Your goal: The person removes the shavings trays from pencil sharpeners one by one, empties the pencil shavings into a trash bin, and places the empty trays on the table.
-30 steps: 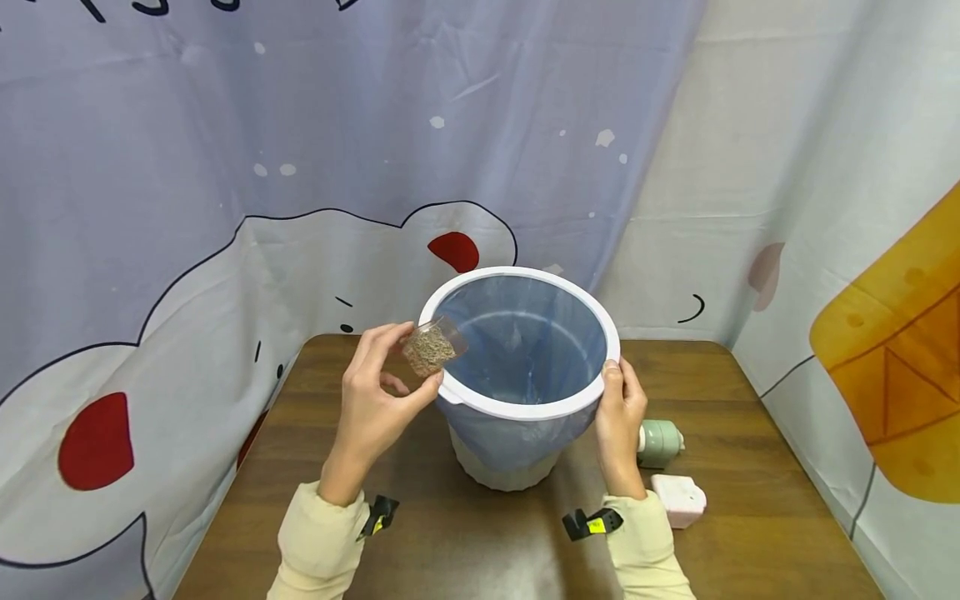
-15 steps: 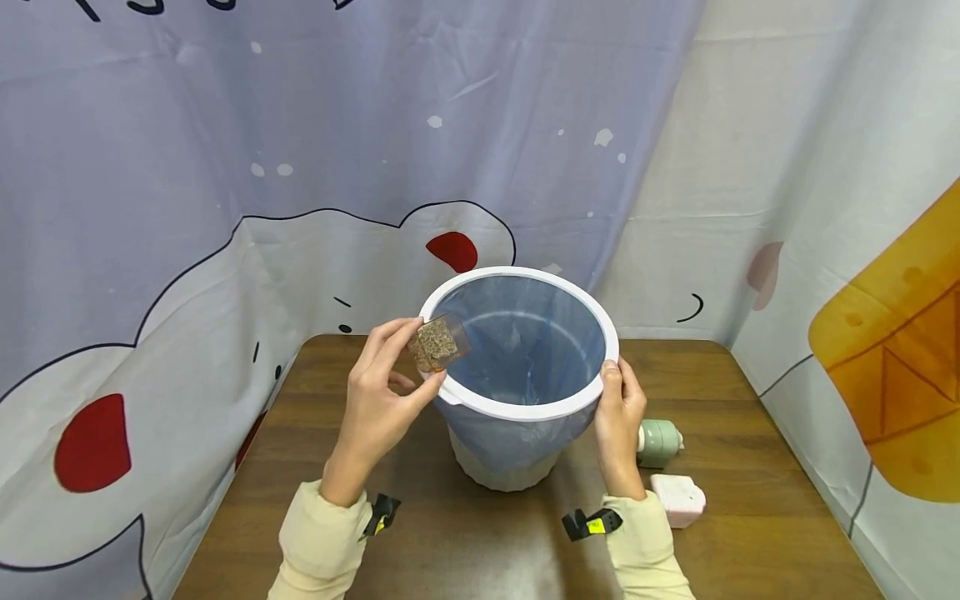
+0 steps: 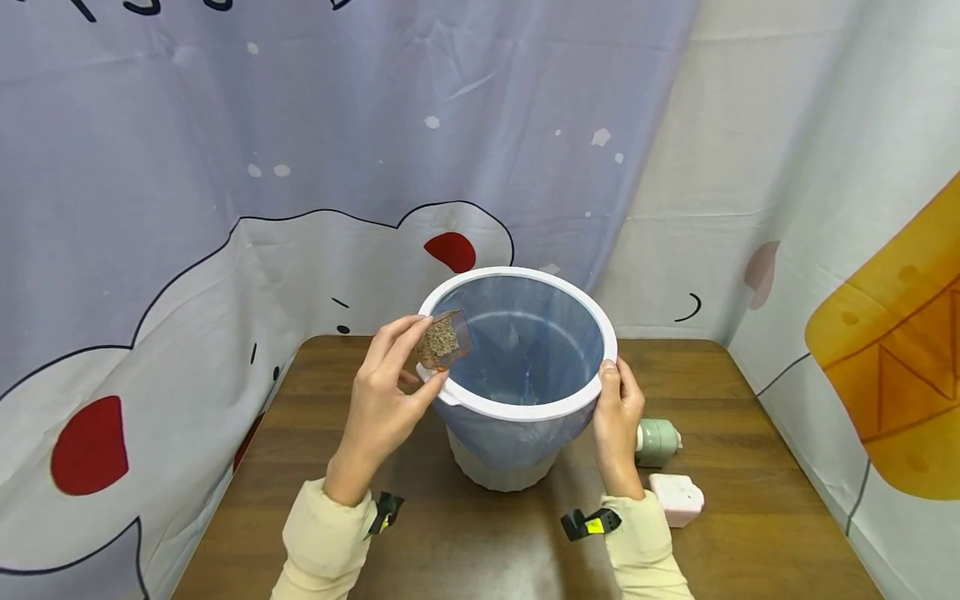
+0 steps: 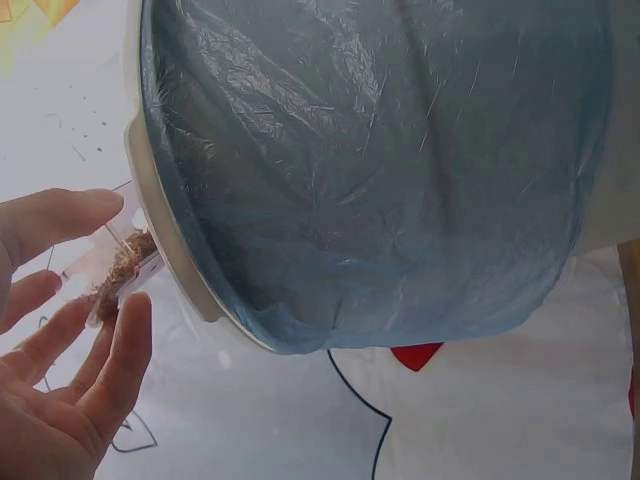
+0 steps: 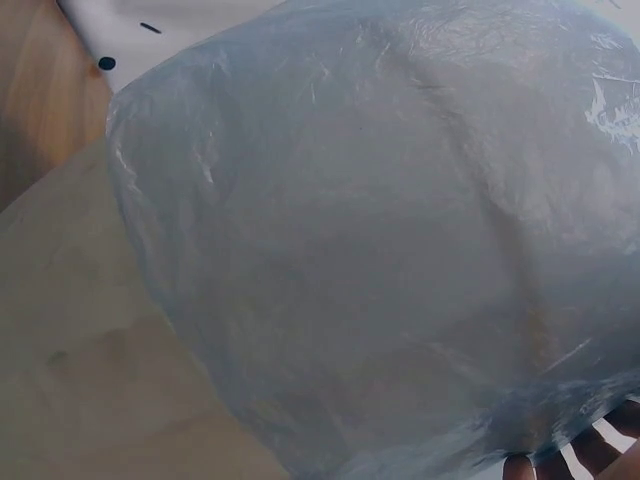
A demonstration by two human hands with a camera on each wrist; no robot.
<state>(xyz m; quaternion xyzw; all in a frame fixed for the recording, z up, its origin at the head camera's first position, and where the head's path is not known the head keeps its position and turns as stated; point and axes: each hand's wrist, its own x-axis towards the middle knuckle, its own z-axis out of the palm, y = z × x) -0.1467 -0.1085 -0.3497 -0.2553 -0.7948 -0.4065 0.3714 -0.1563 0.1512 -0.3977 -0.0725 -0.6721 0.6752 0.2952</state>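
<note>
A white trash can [image 3: 501, 477] stands upright on the table, lined with a translucent blue bag [image 3: 517, 350] that folds down over its outside. A white ring [image 3: 609, 333] circles the top. My left hand [image 3: 382, 400] pinches a small clear box [image 3: 444, 340] of brown dried bits between thumb and fingers, tilted over the left side of the rim. In the left wrist view, the dried bits [image 4: 125, 262] show between the fingers. My right hand [image 3: 618, 417] grips the rim on the right, thumb on top. Only its fingertips [image 5: 600, 450] show in the right wrist view.
To the right of the trash can lies a green bottle-like thing [image 3: 657, 442] on its side. A pale pink box-shaped thing [image 3: 677, 500] sits nearer, beside the right forearm. Printed curtains [image 3: 337, 125] hang behind and beside the wooden table [image 3: 757, 508].
My left hand has moved slightly right and turned the clear box a little, bringing it further over the rim. The right hand and trash can stay put.
</note>
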